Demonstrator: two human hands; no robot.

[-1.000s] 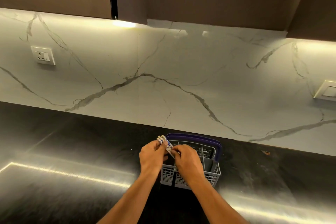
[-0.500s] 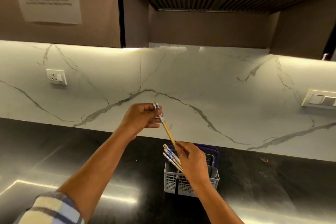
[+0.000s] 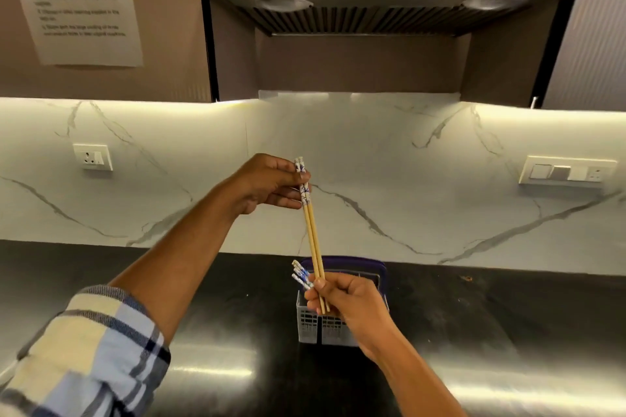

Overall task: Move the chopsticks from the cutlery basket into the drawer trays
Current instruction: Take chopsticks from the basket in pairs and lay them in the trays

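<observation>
Plaid sleeve (image 3: 91, 345); left hand (image 3: 271, 184) pinching the patterned tops of a raised chopstick pair (image 3: 312, 234); right hand (image 3: 349, 301) gripping that pair's tips plus a further chopstick bundle (image 3: 299, 274), above the grey cutlery basket (image 3: 310, 325) on the black counter (image 3: 508, 315).

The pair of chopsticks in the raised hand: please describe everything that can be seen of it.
The pair of chopsticks consists of two thin sticks, pale like wood or bamboo, with white tops patterned in blue. They lie side by side, nearly upright, tilted slightly with the tops to the left. The left hand pinches the patterned tops; the right hand holds the thin lower ends, together with several more chopsticks. The pair is in the air, above the grey cutlery basket on the dark counter.
</observation>
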